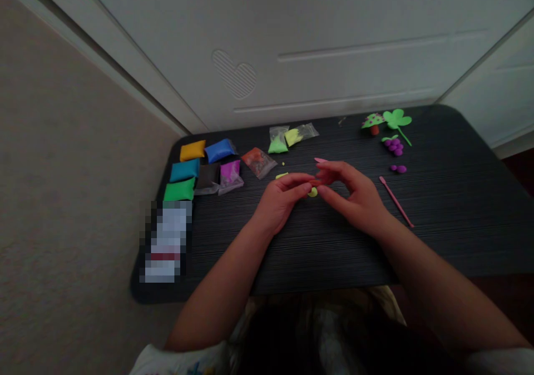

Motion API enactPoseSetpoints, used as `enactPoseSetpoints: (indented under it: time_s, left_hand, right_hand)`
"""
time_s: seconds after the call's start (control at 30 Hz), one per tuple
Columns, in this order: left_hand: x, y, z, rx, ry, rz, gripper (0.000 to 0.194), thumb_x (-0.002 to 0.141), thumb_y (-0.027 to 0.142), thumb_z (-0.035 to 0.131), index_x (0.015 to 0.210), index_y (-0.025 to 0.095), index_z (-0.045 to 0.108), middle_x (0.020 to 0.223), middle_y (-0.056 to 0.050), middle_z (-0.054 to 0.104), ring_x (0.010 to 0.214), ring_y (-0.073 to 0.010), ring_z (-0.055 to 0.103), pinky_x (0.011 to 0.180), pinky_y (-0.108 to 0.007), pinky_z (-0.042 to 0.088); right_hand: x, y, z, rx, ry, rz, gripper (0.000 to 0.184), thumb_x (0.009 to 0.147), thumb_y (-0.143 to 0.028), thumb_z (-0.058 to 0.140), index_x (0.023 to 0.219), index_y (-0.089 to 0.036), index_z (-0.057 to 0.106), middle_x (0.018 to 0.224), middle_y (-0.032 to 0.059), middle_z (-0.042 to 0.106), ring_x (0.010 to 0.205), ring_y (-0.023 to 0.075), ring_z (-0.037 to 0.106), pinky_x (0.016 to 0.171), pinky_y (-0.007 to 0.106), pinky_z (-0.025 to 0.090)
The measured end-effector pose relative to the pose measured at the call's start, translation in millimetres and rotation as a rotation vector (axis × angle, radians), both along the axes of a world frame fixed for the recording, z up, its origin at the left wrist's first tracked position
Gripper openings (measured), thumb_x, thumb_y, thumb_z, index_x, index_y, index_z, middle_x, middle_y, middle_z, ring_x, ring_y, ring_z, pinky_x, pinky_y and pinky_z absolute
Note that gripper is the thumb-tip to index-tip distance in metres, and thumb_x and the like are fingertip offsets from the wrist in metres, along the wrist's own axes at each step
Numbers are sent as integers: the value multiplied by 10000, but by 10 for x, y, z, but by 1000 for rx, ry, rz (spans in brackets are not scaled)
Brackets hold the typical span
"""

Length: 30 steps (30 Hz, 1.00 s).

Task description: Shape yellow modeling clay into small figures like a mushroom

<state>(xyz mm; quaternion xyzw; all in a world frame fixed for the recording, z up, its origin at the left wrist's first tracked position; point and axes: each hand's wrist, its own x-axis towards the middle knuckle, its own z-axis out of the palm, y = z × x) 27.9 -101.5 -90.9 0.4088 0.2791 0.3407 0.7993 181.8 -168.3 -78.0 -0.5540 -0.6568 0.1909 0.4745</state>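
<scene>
My left hand (283,200) is closed over the middle of the black table, its thumb and fingers pinching a small piece of orange clay (315,183). Facing it from the right, my right hand (352,197) has its thumb and index finger curved and apart, close beside the orange piece. A small flattened yellow clay piece (312,192) shows just below the fingertips; whether it is held or lies on the table, I cannot tell. More yellow clay (282,176) peeks out behind my left fingers. A pink modelling tool (320,160) is partly hidden behind my right fingertips.
Clay packets line the left: yellow-orange (193,151), blue (221,150), teal (184,170), green (179,190), black (207,178), purple (230,176). An opened orange-brown packet (258,162) lies nearer. Right: clay mushroom (374,123), clover (397,119), grapes (394,145), pink stick (396,201). A white panel (334,80) stands behind.
</scene>
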Motion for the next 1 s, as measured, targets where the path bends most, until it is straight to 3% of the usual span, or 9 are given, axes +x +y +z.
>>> enactPoseSetpoints:
  time_s: [0.2,0.27,0.4,0.5,0.6,0.67,0.77,0.9,1.0]
  left_hand:
    - [-4,1,-8,-32,-30,15,171,657,172,735,825,195,714,801,1,700,742,-93,604,755,-233,451]
    - [-2,6,9,-82,-89,22,197,722,287,690,895,192,701,835,-14,698,779,-108,615,757,-237,460]
    - [27,-6,64,-257,-233,14,538,835,608,384,1027,187,657,1004,-71,687,960,-172,620,840,-291,467]
    - [64,-45,95,-340,-280,20,626,826,664,304,1068,188,633,1087,-92,670,1121,-209,566,939,-330,433]
    - [89,-69,157,-363,-338,67,632,818,665,320,1038,168,643,1054,-94,683,1149,-216,555,987,-341,408]
    - [96,-57,270,-366,-381,84,620,825,652,317,1000,164,656,1018,-90,695,1139,-219,565,995,-353,404]
    - [118,-17,579,-326,-440,101,605,838,635,290,947,175,668,1009,-95,699,1160,-242,553,985,-385,411]
    - [203,0,1086,-284,-573,132,577,859,600,276,979,187,662,1072,-83,686,1200,-222,525,996,-354,413]
    - [276,-8,1355,-359,-657,182,557,871,563,281,996,175,661,1130,-87,663,1194,-210,533,990,-328,427]
  right_hand:
    - [-20,17,-17,-74,77,-24,121,824,-290,603,905,-213,650,857,4,693,796,144,640,743,297,514]
    - [-38,21,-30,-41,91,-39,118,826,-283,604,914,-213,641,864,5,696,796,144,643,729,294,515]
    - [-132,19,-82,46,31,-18,76,826,-260,604,877,-207,622,879,19,695,832,155,640,763,319,503]
    - [-247,7,-132,91,-59,39,52,805,-228,620,852,-210,631,862,24,708,849,175,637,796,365,476]
    - [-325,-27,-117,140,-158,104,84,808,-221,615,884,-224,649,885,21,720,878,190,633,847,415,429]
    - [-327,-56,-24,182,-213,142,171,812,-242,611,980,-235,644,951,31,714,933,199,618,874,429,416]
    - [-258,-77,251,282,-314,160,379,805,-268,614,1177,-217,565,1119,84,640,1068,227,549,917,442,411]
    - [-134,-24,687,368,-398,151,453,843,-269,548,1286,-210,477,1232,110,529,1169,255,448,992,476,347]
    - [-82,55,887,403,-424,157,464,876,-303,484,1328,-215,431,1241,101,503,1187,258,414,1006,467,325]
